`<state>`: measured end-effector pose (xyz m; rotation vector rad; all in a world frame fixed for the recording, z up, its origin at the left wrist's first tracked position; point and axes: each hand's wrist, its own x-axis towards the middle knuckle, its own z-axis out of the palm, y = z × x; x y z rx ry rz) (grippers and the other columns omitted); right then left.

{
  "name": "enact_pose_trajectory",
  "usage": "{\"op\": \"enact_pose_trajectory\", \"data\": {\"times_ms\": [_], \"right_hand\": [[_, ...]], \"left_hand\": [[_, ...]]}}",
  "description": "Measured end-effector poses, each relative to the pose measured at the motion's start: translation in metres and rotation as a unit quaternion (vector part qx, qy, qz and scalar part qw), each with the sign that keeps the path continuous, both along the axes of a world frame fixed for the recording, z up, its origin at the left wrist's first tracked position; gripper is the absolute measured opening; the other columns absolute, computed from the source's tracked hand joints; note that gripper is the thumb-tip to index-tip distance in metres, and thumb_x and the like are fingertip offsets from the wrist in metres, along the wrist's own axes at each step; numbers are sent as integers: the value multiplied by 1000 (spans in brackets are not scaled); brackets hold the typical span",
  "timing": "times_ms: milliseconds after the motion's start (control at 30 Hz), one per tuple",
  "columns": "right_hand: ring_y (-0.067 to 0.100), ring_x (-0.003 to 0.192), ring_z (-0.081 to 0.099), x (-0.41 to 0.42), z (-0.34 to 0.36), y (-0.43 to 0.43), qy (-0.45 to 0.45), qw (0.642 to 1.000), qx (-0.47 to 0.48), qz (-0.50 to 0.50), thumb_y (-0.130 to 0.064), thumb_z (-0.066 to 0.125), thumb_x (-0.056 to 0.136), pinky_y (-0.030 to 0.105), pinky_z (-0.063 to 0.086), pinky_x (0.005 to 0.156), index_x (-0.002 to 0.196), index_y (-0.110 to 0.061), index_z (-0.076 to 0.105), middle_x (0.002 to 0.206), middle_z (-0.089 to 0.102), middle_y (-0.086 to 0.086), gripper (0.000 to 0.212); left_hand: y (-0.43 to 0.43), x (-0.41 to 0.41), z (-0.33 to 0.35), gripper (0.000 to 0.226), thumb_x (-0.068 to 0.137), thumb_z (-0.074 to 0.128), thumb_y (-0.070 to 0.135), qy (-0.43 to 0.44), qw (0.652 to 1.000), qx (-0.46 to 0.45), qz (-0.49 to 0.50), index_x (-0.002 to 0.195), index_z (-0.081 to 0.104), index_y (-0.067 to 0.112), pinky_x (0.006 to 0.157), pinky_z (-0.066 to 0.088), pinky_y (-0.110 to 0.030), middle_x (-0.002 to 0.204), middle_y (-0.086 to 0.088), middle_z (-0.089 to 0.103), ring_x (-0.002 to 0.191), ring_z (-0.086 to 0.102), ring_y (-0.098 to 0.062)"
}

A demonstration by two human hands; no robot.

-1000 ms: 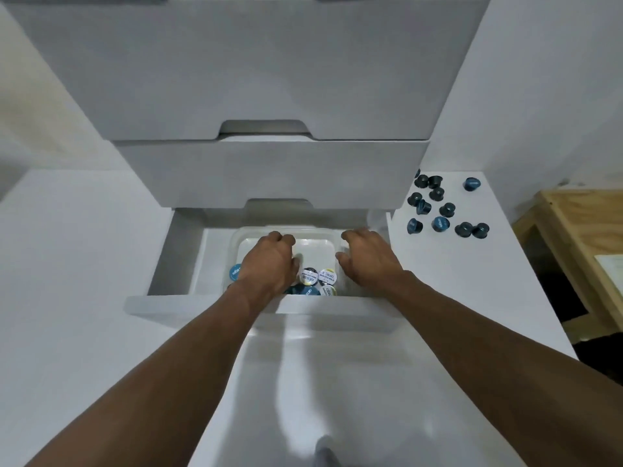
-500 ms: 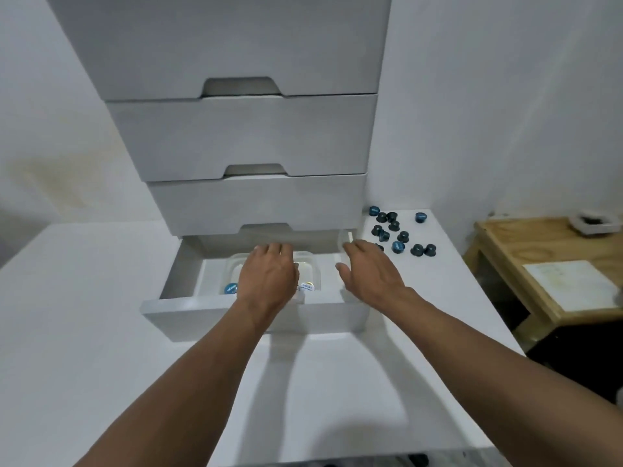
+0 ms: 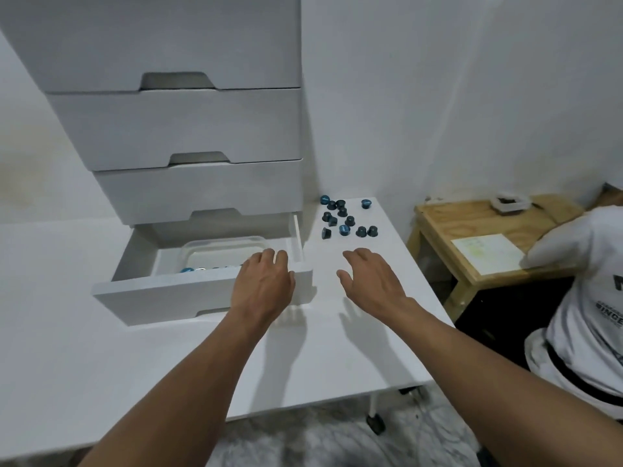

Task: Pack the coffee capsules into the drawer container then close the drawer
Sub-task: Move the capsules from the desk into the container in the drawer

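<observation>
The bottom drawer (image 3: 161, 298) of the white drawer unit stands pulled out. Inside it sits a clear plastic container (image 3: 226, 246) with several capsules (image 3: 199, 270) showing just above the drawer front. Several dark and blue coffee capsules (image 3: 344, 219) lie loose on the white table to the right of the unit. My left hand (image 3: 264, 284) hovers over the drawer's right front corner, fingers relaxed, holding nothing. My right hand (image 3: 372, 278) is open above the table, right of the drawer and short of the loose capsules.
Three shut drawers (image 3: 188, 129) stack above the open one. A wooden side table (image 3: 478, 230) with a paper sheet and a small tray stands to the right. A seated person in a white shirt (image 3: 586, 298) is at the far right. The table edge (image 3: 320, 404) runs near me.
Both hands have come out of the container and shifted right. My head has pulled back and turned right, bringing the side table and the seated person into view.
</observation>
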<state>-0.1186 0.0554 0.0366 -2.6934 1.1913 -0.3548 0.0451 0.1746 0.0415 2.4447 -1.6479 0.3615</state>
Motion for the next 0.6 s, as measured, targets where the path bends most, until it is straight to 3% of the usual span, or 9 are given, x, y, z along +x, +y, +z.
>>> {"op": "enact_pose_trajectory", "data": {"times_ms": [100,300,500,600], "right_hand": [[30,114,50,-21,-1,-24,-3,1000,5,-3,-32,44,97,37,42,95,131,-12,48,129,51,9,40],[32,115,50,-69,0,-102,1,1000,0,12,-31,44,96,38,41,94,130,-12,49,130,52,8,39],[32,107,54,-108,-2,-169,10,1000,-10,21,-28,44,96,36,41,86,120,-9,55,119,56,10,32],[32,108,54,-111,-7,-194,6,1000,-3,25,-28,44,97,37,43,88,120,-7,55,120,56,10,33]], "left_hand": [[-26,-20,2,22,81,64,22,-1,1000,4,1,92,62,4,64,49,-39,88,-16,64,77,60,-36],[-107,-73,0,24,90,53,26,36,999,-19,18,100,58,5,75,46,-39,100,-15,62,93,58,-35],[-166,-119,-12,17,80,65,21,29,999,40,10,83,62,4,61,48,-39,80,-15,65,71,62,-36],[-192,-124,-13,19,84,61,22,43,998,33,11,88,62,4,62,47,-37,87,-15,66,78,63,-35]]}}
